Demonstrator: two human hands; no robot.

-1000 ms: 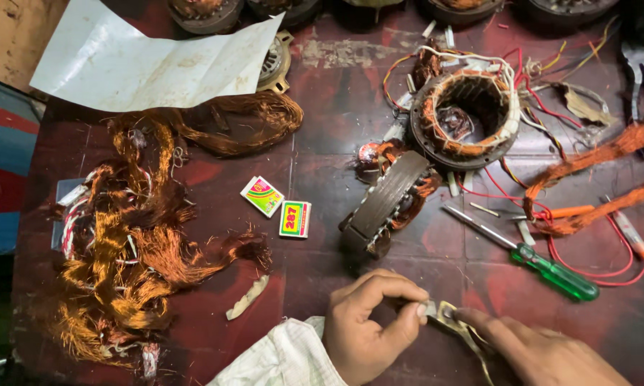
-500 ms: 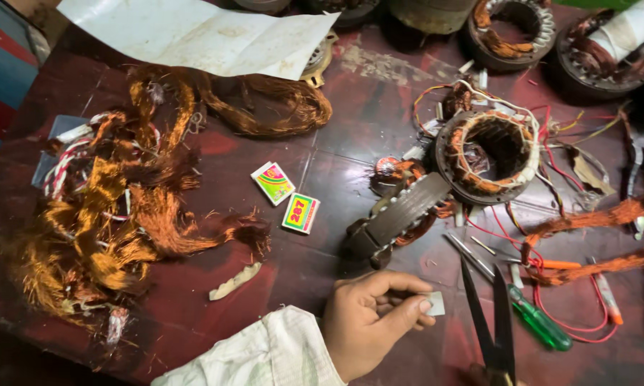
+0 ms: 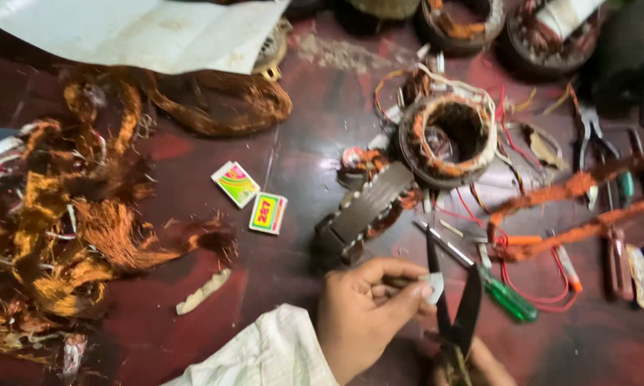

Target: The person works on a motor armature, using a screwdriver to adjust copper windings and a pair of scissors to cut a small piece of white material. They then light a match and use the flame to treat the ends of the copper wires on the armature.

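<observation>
Pinching a small pale strip [image 3: 433,284] at lower centre, left hand [image 3: 365,314] fingers closed on it, right hand [image 3: 479,366] at bottom edge gripping open scissors [image 3: 456,300], green screwdriver [image 3: 508,299] just right, stator [image 3: 449,137] above.

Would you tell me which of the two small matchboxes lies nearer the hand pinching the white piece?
The red-edged matchbox, lower right of the pair; the green-and-pink matchbox lies farther up-left of the left hand.

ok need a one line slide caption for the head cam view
Left hand pinches a small pale slip between the open blades of scissors held by the right hand.
</observation>
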